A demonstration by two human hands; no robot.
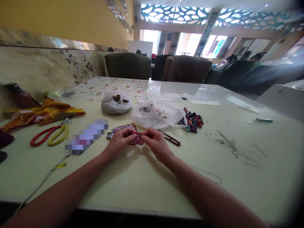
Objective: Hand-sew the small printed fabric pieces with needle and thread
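Between my two hands is a small piece of red patterned cloth (137, 139), pinched at its upper edge above the table. My left hand (122, 138) closes thumb and fingers on its left side. On the other side, my right hand (153, 139) grips it with the fingertips. Just behind my left hand lies folded patterned fabric (118, 128). Dark thread snips (173, 139) rest beside my right hand. Farther right sits a pile of small patterned cloth pieces (193, 122), partly behind a white plastic bag (152, 115).
A second plastic bag (116, 103) holds dark bits. Scissors with red and yellow handles (51, 134) lie left, near a blurred-out object with a cable (47, 177). Orange cloth (45, 110) lies by the wall. Loose dark threads (229, 145) and a green pen-like item (264, 120) are right.
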